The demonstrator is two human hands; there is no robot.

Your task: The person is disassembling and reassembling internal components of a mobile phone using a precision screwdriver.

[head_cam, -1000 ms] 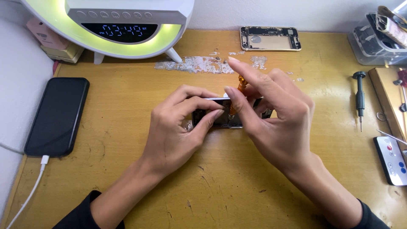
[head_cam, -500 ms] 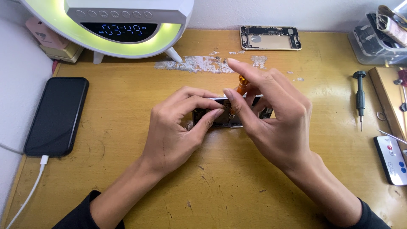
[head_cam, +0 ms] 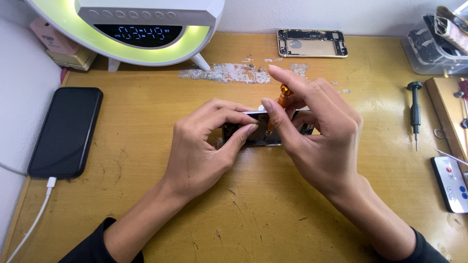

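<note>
A dark rectangular clock display (head_cam: 141,34) glows blue up top; a black phone screen (head_cam: 66,131) lies left.

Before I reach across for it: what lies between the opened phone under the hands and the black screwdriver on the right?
In the head view, only bare wooden desk lies between the opened phone and the black screwdriver, apart from the right hand itself.

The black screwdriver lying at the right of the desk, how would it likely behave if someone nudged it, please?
The black screwdriver looks slim and round, so it would probably roll sideways. It seems rigid and light. Its fine tip may be delicate.
</note>
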